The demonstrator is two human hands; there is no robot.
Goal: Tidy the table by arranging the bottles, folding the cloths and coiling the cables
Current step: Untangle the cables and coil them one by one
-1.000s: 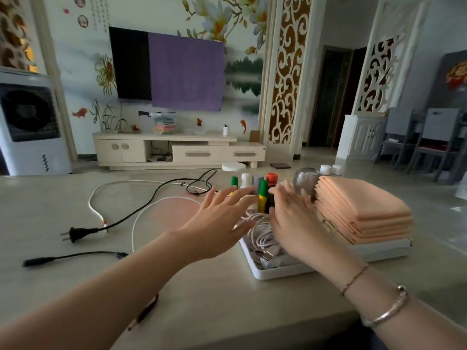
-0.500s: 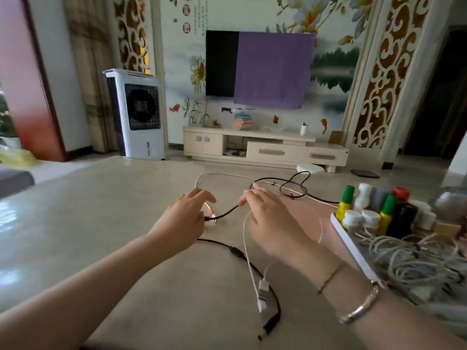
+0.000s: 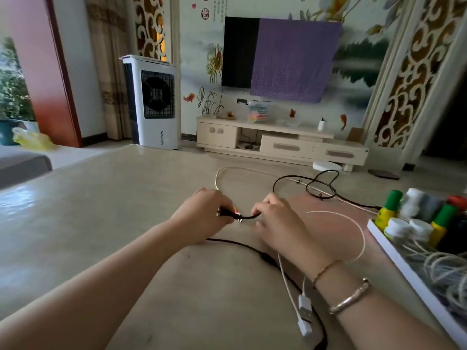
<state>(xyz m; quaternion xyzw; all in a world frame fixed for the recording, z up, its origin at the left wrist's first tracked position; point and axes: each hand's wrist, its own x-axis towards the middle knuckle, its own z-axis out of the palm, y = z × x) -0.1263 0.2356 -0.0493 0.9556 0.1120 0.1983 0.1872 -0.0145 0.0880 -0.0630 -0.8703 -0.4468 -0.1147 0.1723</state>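
Two hands pinch one black cable at the middle of a beige desk.

The left hand (image 3: pixel 202 218) curls its fingers round the plug end of the black cable (image 3: pixel 246 217); the right hand (image 3: pixel 279 223) pinches the cord just beside it — both closed on it. More black cable loops farther back, and a white cable (image 3: pixel 353 223) arcs to the right, its USB plug (image 3: pixel 304 317) lying by the right wrist. A white tray (image 3: pixel 404 271) at the desk's (image 3: pixel 101 210) right edge holds bottles (image 3: pixel 390 207) and coiled cables. Behind — a television half covered by purple cloth, a low cabinet, a white air cooler.

Black cable (image 3: pixel 249 217) taut between hands, plug left.
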